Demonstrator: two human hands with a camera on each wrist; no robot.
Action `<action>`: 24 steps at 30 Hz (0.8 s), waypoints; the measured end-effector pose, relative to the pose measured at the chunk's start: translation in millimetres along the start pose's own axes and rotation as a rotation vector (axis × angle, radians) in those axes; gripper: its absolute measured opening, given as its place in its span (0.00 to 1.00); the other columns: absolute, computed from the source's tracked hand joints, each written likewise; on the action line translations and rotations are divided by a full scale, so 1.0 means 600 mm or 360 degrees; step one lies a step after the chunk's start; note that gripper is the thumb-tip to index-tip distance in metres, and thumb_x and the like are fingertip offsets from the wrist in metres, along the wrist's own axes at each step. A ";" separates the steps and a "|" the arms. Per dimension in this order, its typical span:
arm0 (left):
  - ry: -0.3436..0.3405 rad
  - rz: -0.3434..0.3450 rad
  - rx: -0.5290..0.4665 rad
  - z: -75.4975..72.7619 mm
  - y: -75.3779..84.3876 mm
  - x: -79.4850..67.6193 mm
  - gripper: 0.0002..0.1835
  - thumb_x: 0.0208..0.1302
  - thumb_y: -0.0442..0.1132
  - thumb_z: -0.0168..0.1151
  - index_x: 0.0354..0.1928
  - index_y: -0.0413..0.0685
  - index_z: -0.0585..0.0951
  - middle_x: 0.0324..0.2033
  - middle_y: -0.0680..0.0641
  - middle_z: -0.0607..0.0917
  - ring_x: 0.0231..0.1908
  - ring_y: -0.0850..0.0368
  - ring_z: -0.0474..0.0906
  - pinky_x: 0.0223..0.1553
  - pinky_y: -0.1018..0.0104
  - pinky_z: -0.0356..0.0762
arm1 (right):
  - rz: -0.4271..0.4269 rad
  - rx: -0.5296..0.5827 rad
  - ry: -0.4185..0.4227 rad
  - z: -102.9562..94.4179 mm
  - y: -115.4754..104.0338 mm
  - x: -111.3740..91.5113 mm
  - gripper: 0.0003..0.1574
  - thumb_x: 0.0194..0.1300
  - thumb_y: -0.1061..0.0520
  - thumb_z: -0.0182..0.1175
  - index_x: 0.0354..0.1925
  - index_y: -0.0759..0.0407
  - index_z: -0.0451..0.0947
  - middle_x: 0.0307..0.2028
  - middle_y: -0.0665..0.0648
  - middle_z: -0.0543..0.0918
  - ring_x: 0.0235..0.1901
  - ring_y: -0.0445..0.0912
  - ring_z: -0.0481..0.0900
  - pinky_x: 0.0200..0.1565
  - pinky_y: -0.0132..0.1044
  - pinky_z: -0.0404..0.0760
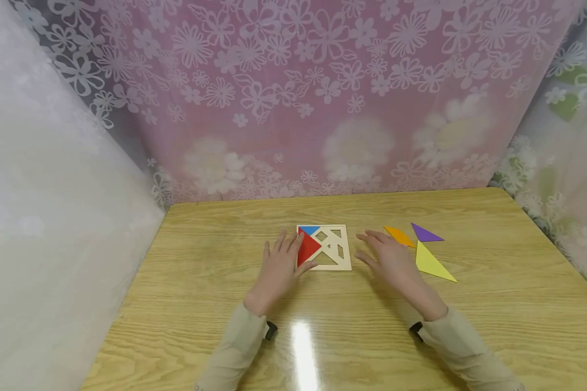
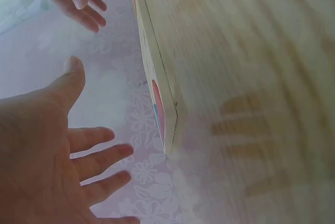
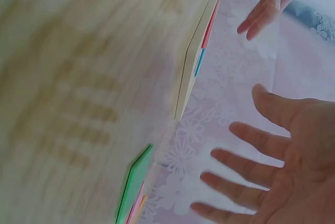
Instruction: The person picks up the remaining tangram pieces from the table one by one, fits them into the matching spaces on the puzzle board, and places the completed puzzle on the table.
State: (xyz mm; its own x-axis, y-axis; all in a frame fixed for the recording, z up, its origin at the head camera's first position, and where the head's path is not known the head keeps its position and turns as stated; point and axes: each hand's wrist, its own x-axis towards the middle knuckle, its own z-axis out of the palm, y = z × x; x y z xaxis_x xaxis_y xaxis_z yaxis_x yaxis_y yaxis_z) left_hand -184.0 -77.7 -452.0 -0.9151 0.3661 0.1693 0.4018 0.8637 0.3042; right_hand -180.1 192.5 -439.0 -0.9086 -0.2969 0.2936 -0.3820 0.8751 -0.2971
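Piece-fitting is, I judge, the step in hand: on the wood-grain table (image 1: pixel 215 239), the pale wooden frame (image 1: pixel 348 255) bears a big flat red triangle (image 1: pixel 308 247) and a flat blue triangle (image 1: pixel 309 230) at its left, with unfilled cut-outs (image 1: pixel 325 258) rightward. My left hand (image 1: pixel 278 267) hangs spread by the red triangle; my right hand (image 1: pixel 395 265) hovers, fingers parted, beside a flat yellow triangle (image 1: pixel 432 264), orange piece (image 1: pixel 398 235) and purple triangle (image 1: pixel 425 234) — neither holds anything. The next move seems to call for a pinch on a loose piece.
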 end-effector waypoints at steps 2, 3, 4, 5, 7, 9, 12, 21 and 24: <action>0.0009 0.0001 0.0009 -0.002 -0.003 0.004 0.38 0.71 0.61 0.57 0.75 0.45 0.68 0.69 0.40 0.73 0.73 0.39 0.61 0.69 0.29 0.55 | -0.0016 0.0041 0.0006 -0.001 0.004 0.006 0.28 0.68 0.51 0.67 0.62 0.63 0.79 0.59 0.69 0.80 0.56 0.67 0.80 0.47 0.58 0.83; 0.0015 0.0002 0.0017 -0.003 -0.005 0.007 0.37 0.72 0.61 0.56 0.73 0.45 0.70 0.68 0.40 0.75 0.72 0.39 0.64 0.68 0.30 0.57 | -0.0013 0.0067 -0.0003 -0.002 0.005 0.010 0.28 0.69 0.52 0.66 0.62 0.63 0.79 0.59 0.68 0.81 0.55 0.66 0.80 0.48 0.58 0.83; 0.0024 0.0002 0.0028 -0.003 -0.008 0.009 0.36 0.72 0.61 0.56 0.72 0.46 0.71 0.67 0.40 0.76 0.71 0.39 0.66 0.68 0.31 0.59 | -0.0015 0.0087 -0.0014 -0.002 0.006 0.013 0.27 0.69 0.52 0.66 0.62 0.63 0.79 0.59 0.68 0.81 0.55 0.65 0.80 0.49 0.57 0.82; 0.0030 0.0001 0.0024 -0.003 -0.010 0.012 0.35 0.72 0.60 0.56 0.72 0.45 0.72 0.66 0.40 0.77 0.70 0.39 0.67 0.68 0.31 0.60 | -0.0018 0.0093 -0.0033 -0.002 0.007 0.017 0.27 0.70 0.52 0.65 0.62 0.63 0.79 0.59 0.68 0.80 0.56 0.65 0.80 0.52 0.58 0.81; 0.0038 -0.0001 0.0019 -0.002 -0.016 0.017 0.35 0.73 0.59 0.57 0.71 0.44 0.72 0.66 0.39 0.77 0.70 0.39 0.68 0.67 0.31 0.60 | -0.0030 0.0102 -0.0076 -0.001 0.009 0.027 0.28 0.70 0.51 0.65 0.63 0.64 0.78 0.60 0.68 0.80 0.57 0.65 0.79 0.55 0.59 0.79; 0.0028 -0.0006 0.0013 0.000 -0.022 0.023 0.35 0.73 0.58 0.57 0.72 0.42 0.71 0.67 0.39 0.76 0.70 0.39 0.67 0.67 0.31 0.61 | -0.0042 0.0115 -0.0122 0.003 0.010 0.036 0.29 0.70 0.51 0.65 0.64 0.64 0.78 0.61 0.68 0.79 0.59 0.66 0.77 0.57 0.60 0.77; -0.0048 -0.0018 -0.0008 0.001 -0.032 0.030 0.37 0.73 0.58 0.57 0.74 0.42 0.68 0.70 0.40 0.72 0.73 0.39 0.62 0.68 0.30 0.58 | -0.0080 0.0079 -0.0208 0.014 0.011 0.051 0.32 0.69 0.50 0.66 0.65 0.65 0.76 0.62 0.70 0.77 0.61 0.67 0.75 0.60 0.61 0.74; -0.0379 0.0012 -0.0012 -0.001 -0.052 0.038 0.46 0.69 0.63 0.60 0.79 0.44 0.59 0.77 0.44 0.61 0.78 0.40 0.48 0.70 0.27 0.46 | -0.0160 -0.0073 -0.0599 0.040 0.011 0.065 0.45 0.69 0.43 0.64 0.73 0.67 0.65 0.72 0.71 0.65 0.73 0.68 0.58 0.64 0.67 0.66; -0.0453 0.0039 -0.0015 -0.002 -0.055 0.037 0.48 0.68 0.64 0.59 0.80 0.46 0.57 0.78 0.45 0.59 0.79 0.42 0.45 0.70 0.26 0.43 | -0.0126 -0.0061 -0.0677 0.038 0.006 0.061 0.48 0.70 0.41 0.63 0.75 0.66 0.61 0.75 0.69 0.60 0.75 0.66 0.53 0.64 0.71 0.65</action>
State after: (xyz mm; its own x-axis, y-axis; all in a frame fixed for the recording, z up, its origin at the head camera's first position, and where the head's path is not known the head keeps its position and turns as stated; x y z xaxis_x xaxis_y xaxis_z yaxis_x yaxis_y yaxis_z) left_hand -217.7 -98.1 -457.2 -0.8775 0.4705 -0.0928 0.4230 0.8506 0.3122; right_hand -218.7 176.4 -449.9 -0.8684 -0.4878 -0.0890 -0.4540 0.8545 -0.2526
